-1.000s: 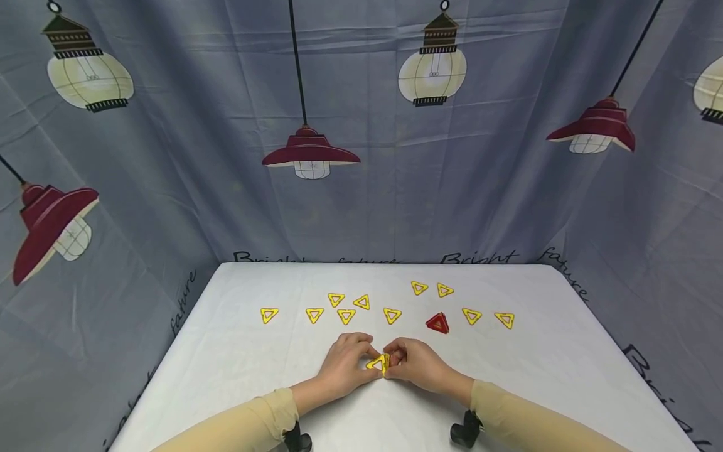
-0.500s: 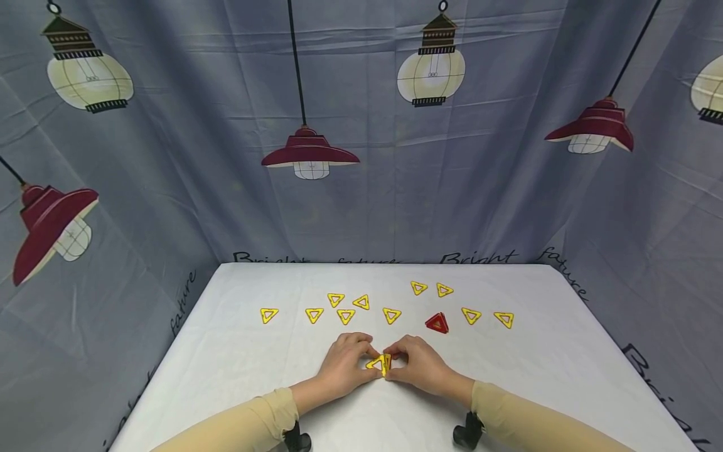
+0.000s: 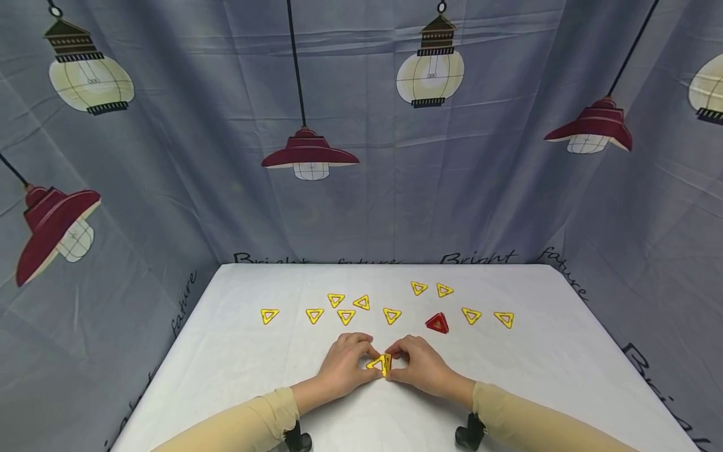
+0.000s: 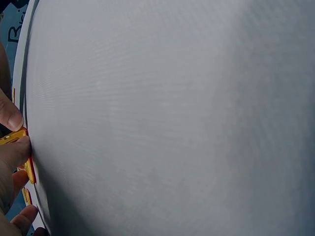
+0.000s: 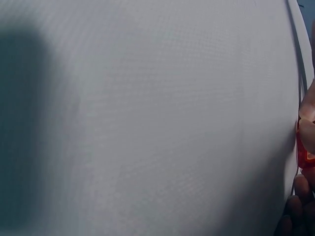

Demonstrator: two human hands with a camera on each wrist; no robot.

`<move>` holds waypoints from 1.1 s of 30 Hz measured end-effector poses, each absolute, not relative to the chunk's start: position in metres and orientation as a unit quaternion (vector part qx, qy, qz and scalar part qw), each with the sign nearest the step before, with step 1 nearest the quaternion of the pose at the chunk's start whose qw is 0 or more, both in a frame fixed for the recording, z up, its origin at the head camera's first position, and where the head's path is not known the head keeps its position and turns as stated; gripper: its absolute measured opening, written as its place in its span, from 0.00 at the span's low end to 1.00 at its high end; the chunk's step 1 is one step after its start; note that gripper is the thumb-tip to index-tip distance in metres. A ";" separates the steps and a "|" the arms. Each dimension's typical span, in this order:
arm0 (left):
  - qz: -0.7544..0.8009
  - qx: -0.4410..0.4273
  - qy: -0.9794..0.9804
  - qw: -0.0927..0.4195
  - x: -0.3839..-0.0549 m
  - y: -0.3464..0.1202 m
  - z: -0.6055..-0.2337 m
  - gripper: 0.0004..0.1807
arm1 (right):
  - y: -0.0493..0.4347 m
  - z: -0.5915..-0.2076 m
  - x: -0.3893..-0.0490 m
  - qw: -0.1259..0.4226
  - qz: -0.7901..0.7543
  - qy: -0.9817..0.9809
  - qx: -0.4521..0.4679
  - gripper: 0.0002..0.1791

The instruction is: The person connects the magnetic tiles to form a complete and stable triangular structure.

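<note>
Near the front middle of the table, my left hand (image 3: 346, 365) pinches a hollow yellow triangle tile (image 3: 373, 362) between thumb and fingers. From the other side my right hand (image 3: 420, 365) pinches a second triangle tile (image 3: 388, 364), which stands at an angle against the first along one edge. Seen from the left wrist, the held tile (image 4: 30, 170) is yellow with a red outer edge. In the right wrist view the part by my right fingers looks red (image 5: 301, 153). Fingers hide portions of both tiles.
Several yellow triangle tiles lie flat farther back, among them one at the left (image 3: 269, 315), one in the middle (image 3: 392, 315) and one at the right (image 3: 504, 319). A red triangular piece (image 3: 437, 322) sits beyond my right hand. A patterned grey curtain (image 3: 361, 207) surrounds the white table (image 3: 226, 376).
My right hand has shifted very slightly and its fingers have rearranged on its tile. The left hand keeps its grip in place. The loose tiles lie where they were.
</note>
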State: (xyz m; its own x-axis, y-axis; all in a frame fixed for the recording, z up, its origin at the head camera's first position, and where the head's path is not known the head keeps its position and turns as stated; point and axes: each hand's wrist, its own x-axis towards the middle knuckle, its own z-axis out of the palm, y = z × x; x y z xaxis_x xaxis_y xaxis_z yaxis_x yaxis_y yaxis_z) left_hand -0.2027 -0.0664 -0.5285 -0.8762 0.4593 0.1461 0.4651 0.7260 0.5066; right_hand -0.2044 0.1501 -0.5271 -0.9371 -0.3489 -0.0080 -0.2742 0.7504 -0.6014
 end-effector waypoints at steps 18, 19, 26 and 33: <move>-0.283 -0.243 -0.928 0.007 -0.203 -0.065 -0.531 0.15 | 0.149 -0.527 -0.203 0.057 -0.319 0.933 -0.158 0.22; -0.284 -0.242 -0.928 0.008 -0.202 -0.065 -0.532 0.15 | 0.149 -0.527 -0.203 0.059 -0.317 0.933 -0.156 0.22; -0.274 -0.237 -0.932 0.012 -0.202 -0.063 -0.531 0.14 | 0.152 -0.524 -0.204 0.069 -0.297 0.938 -0.165 0.23; -0.275 -0.240 -0.931 0.012 -0.200 -0.062 -0.529 0.12 | 0.156 -0.524 -0.205 0.067 -0.305 0.934 -0.171 0.23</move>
State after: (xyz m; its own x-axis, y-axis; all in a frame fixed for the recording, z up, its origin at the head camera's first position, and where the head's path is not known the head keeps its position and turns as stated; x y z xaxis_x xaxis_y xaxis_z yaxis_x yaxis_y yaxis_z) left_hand -0.2003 -0.0622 -0.5289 -0.8849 0.4396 0.1538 0.4526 0.7339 0.5065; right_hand -0.2053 0.1563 -0.5241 -0.9324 -0.3608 -0.0201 -0.2795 0.7553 -0.5927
